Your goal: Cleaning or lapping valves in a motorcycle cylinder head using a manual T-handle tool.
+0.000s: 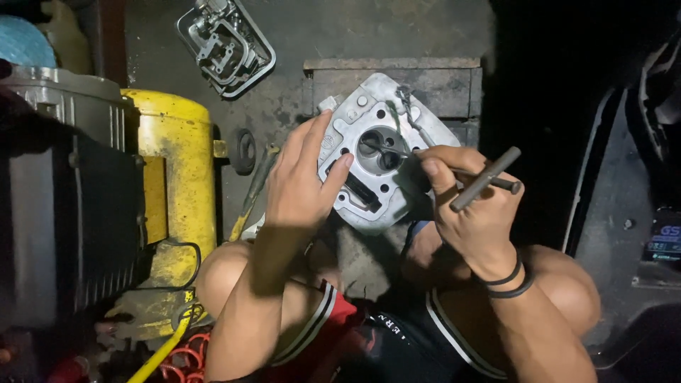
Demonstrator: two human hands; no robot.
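Note:
A grey metal engine cylinder head (369, 113) rests tilted on a wooden block (440, 78) between my knees. My left hand (301, 177) presses on its left side, fingers spread over the casting. My right hand (472, 202) grips a dark T-handle tool (489, 177) whose thin shaft reaches into the round chamber (379, 149) in the middle of the head.
A yellow metal tank (177, 163) and a dark finned engine block (64, 191) stand at the left. Another metal engine part (227, 42) lies on the floor at the top. A yellow hose (167, 347) and red coil sit bottom left. Dark vehicle bodywork (631, 213) is at the right.

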